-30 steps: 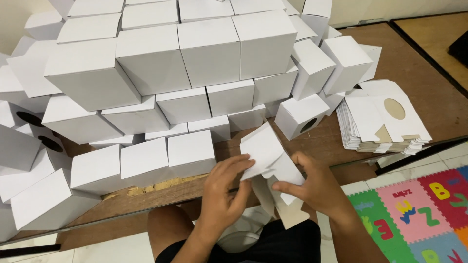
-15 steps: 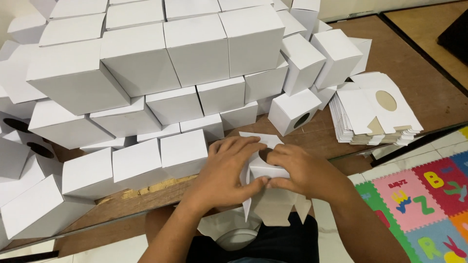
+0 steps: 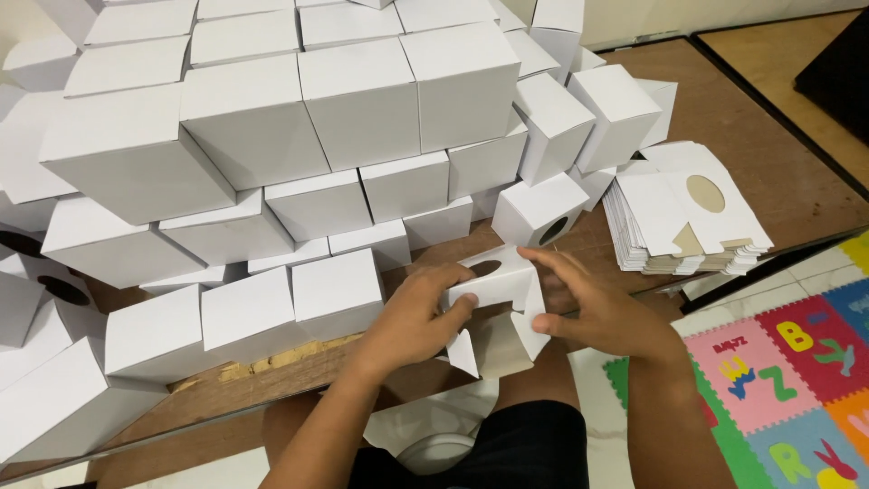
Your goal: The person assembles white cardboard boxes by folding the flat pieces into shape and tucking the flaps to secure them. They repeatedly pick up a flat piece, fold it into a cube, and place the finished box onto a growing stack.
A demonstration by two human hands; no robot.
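Head view: our left hand and right hand pinch a half-folded white carton over the wooden board's edge, its bottom flaps open. Many finished boxes are piled behind; a stack of flat blanks remains.

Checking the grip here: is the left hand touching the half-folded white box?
Touching. The head view shows the left hand with fingers wrapped against the side of the half-folded white box, no gap visible between them.

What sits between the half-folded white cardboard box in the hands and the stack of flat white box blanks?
In the head view, only bare brown wooden tabletop separates the half-folded box from the flat stack.
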